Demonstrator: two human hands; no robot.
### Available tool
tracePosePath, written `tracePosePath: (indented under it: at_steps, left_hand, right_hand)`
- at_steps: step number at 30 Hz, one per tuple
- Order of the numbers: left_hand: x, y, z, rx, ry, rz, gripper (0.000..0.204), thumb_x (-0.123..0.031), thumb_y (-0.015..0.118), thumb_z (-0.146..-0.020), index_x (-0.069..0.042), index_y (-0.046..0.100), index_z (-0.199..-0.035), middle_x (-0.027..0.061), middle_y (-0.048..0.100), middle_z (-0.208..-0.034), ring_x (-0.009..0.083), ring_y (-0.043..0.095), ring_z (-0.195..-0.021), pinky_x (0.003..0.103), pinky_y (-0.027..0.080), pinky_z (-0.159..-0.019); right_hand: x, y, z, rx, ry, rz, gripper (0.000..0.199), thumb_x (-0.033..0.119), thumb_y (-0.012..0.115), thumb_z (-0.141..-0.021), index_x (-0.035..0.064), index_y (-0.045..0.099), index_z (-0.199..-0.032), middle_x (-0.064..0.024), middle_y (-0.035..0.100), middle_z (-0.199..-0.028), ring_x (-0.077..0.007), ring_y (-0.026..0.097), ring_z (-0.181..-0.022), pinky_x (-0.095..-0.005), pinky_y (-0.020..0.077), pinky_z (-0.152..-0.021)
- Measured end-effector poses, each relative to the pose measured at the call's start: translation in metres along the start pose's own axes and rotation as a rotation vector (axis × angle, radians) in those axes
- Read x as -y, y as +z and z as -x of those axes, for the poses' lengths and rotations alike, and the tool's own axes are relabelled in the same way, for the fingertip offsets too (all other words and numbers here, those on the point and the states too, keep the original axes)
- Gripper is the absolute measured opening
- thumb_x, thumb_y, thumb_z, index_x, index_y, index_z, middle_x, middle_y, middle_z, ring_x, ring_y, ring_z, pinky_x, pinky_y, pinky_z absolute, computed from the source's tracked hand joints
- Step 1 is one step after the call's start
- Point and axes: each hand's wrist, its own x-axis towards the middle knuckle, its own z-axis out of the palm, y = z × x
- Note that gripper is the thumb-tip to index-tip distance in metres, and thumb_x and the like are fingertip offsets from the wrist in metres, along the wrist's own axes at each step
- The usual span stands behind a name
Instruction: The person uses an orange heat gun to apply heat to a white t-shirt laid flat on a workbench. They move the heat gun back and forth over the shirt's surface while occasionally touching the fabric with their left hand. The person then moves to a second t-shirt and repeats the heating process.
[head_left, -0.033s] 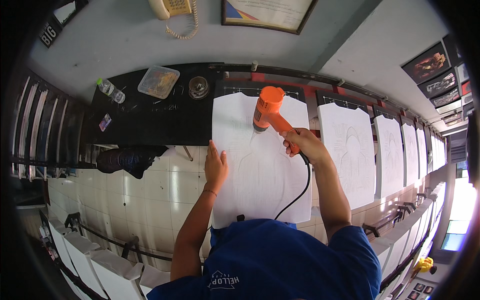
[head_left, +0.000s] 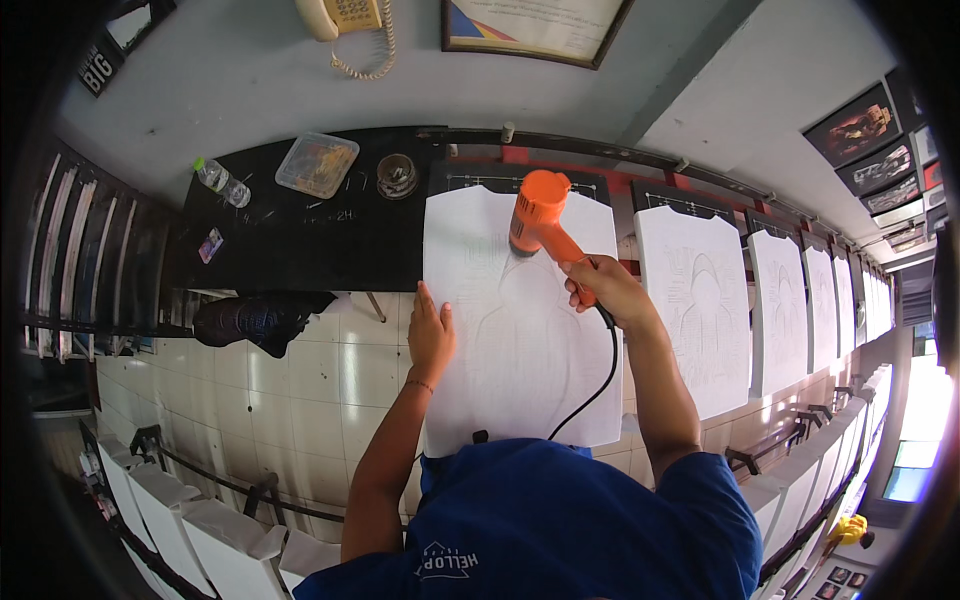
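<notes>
A white shirt-shaped fabric panel (head_left: 480,390) with a faint raised line pattern lies spread before me. My right hand (head_left: 610,287) is wrapped round the handle of an orange heat gun (head_left: 541,215), whose nozzle points down over the panel's upper middle. From the handle a black cord (head_left: 603,382) loops down toward my body. My left hand (head_left: 431,335) rests flat along the panel's left edge, fingers stretched out and holding nothing.
More patterned white panels (head_left: 692,310) run in a row to the right. At left, a black table (head_left: 300,245) bears a plastic bottle (head_left: 222,182), a lidded clear box (head_left: 317,165) and a round container (head_left: 397,176). White panels (head_left: 215,530) on a rack stand behind me.
The heat gun has tipped slightly, and its nozzle end has shifted a little to the right and up. My left hand stays in place.
</notes>
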Motion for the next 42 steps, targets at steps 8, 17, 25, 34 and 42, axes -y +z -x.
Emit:
tracePosePath:
  at_steps: [8, 17, 25, 34, 42]
  left_hand:
    - [-0.008, -0.018, 0.038, 0.064, -0.019, -0.025, 0.063, -0.023, 0.046, -0.099, 0.008, 0.021, -0.147, 0.0288, 0.034, -0.147, 0.0413, 0.041, -0.132, 0.044, 0.038, -0.107]
    - [0.002, -0.010, 0.047, 0.004, 0.059, -0.076, 0.065, -0.026, 0.048, -0.098, 0.008, 0.021, -0.146, 0.0288, 0.033, -0.147, 0.0423, 0.045, -0.126, 0.046, 0.040, -0.103]
    - [-0.003, -0.013, 0.046, 0.043, 0.105, -0.120, 0.060, -0.024, 0.045, -0.099, 0.009, 0.026, -0.145, 0.0270, 0.025, -0.152, 0.0418, 0.034, -0.137, 0.047, 0.031, -0.112]
    - [-0.014, -0.008, 0.004, 0.018, 0.263, -0.339, 0.062, -0.031, 0.045, -0.099, 0.007, 0.029, -0.145, 0.0220, 0.025, -0.155, 0.0377, 0.019, -0.145, 0.050, 0.016, -0.118]
    - [-0.028, 0.021, -0.081, 0.033, 0.365, -0.353, 0.062, -0.038, 0.040, -0.100, 0.004, 0.030, -0.146, 0.0192, 0.027, -0.154, 0.0333, 0.022, -0.145, 0.044, 0.016, -0.120]
  right_hand:
    - [-0.006, -0.012, 0.005, -0.042, 0.009, -0.011, 0.029, 0.029, 0.064, -0.090, 0.0011, 0.058, -0.094, -0.0015, 0.057, -0.074, -0.0099, 0.059, -0.059, -0.0240, 0.0489, -0.054]
    - [-0.013, -0.031, 0.030, -0.082, 0.049, 0.067, 0.029, 0.029, 0.064, -0.090, 0.0016, 0.056, -0.094, -0.0023, 0.058, -0.073, -0.0097, 0.058, -0.058, -0.0231, 0.0486, -0.053]
    - [-0.025, -0.044, 0.004, -0.129, -0.057, -0.012, 0.030, 0.030, 0.062, -0.090, -0.0001, 0.057, -0.090, -0.0028, 0.057, -0.074, -0.0112, 0.058, -0.062, -0.0252, 0.0491, -0.056]
    - [-0.018, -0.044, 0.006, -0.129, -0.028, -0.051, 0.031, 0.029, 0.063, -0.090, -0.0006, 0.055, -0.096, -0.0037, 0.058, -0.075, -0.0104, 0.057, -0.060, -0.0249, 0.0474, -0.054]
    - [-0.025, -0.062, 0.026, -0.164, -0.009, -0.132, 0.028, 0.028, 0.063, -0.090, 0.0011, 0.057, -0.089, -0.0027, 0.055, -0.072, -0.0104, 0.056, -0.059, -0.0251, 0.0479, -0.056]
